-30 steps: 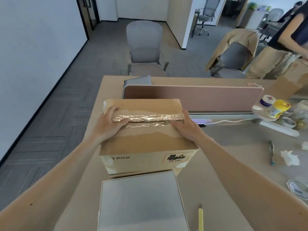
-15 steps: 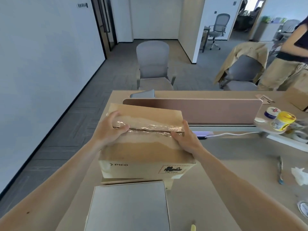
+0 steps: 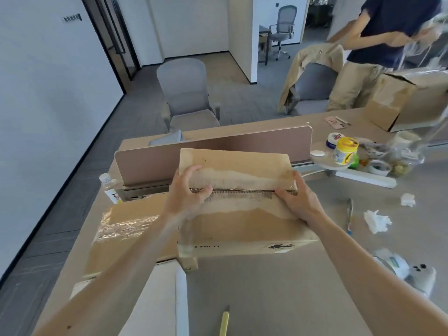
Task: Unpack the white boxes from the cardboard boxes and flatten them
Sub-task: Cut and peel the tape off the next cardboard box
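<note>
— Where was the cardboard box (image 3: 242, 226)?
— On the desk (image 3: 278, 299), about the middle, its back toward the divider panel (image 3: 150, 163). The taped seam on top was split, and the far flap (image 3: 232, 161) stood tilted up.
— And the hands?
— Both were at that seam. The left hand (image 3: 188, 197) gripped the far flap's edge at the left end, fingers curled over it and thumb tucked below. The right hand (image 3: 299, 202) pinched the same edge at the right end, thumb lying along the gap.
— Could you see inside?
— No, the gap was dark and narrow.
— Any white box (image 3: 167, 306)?
— One lay just in front of the cardboard box, at the near edge of the desk, partly under the left forearm. Another taped carton (image 3: 126, 229) lay just beside the cardboard box, on its left
</note>
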A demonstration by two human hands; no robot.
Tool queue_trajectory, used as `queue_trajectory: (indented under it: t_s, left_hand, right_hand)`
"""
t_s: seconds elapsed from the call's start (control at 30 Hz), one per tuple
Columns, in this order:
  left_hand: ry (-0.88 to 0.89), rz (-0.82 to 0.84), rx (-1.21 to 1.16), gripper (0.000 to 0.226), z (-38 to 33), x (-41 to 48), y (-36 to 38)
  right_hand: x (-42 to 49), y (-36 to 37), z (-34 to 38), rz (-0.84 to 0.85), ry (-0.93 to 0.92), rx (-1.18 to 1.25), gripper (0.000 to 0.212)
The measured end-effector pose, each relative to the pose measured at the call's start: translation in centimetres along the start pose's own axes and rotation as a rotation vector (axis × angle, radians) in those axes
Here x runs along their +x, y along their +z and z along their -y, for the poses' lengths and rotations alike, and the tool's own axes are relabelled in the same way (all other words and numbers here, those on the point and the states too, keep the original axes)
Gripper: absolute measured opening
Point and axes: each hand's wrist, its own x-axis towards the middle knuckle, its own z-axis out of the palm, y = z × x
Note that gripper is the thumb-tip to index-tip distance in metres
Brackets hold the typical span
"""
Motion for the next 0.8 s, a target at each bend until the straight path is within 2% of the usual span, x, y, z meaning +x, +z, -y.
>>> queue_trajectory:
  t_s: [0.17,0.33,0.47,0.57,0.8]
  left_hand:
    - [-0.036,0.103,-0.036,0.055,-2.8,-1.4,9.3]
    - [-0.088,0.163,-0.026,0.052,-2.8,-3.6,16.1]
    - [-0.160,0.225,-0.055,0.048,-1.3,-5.4,19.4]
    - [-0.235,0.244,-0.100,0.056,0.5,-6.4,21.3]
    - [-0.327,0.254,-0.201,0.059,3.9,-8.8,23.5]
  right_hand:
    - [-0.3,-5.6,-8.1,-0.031,0.082,-0.011,0.067]
    - [-0.4,-7.9,-14.4,-0.007,0.176,-0.025,0.068]
    - [-0.5,-7.9,-17.7,0.021,0.236,-0.094,0.061]
    - [-0.4,-7.3,-19.2,0.046,0.275,-0.123,0.058]
    - [-0.2,-5.3,-21.0,0.049,0.375,-0.203,0.068]
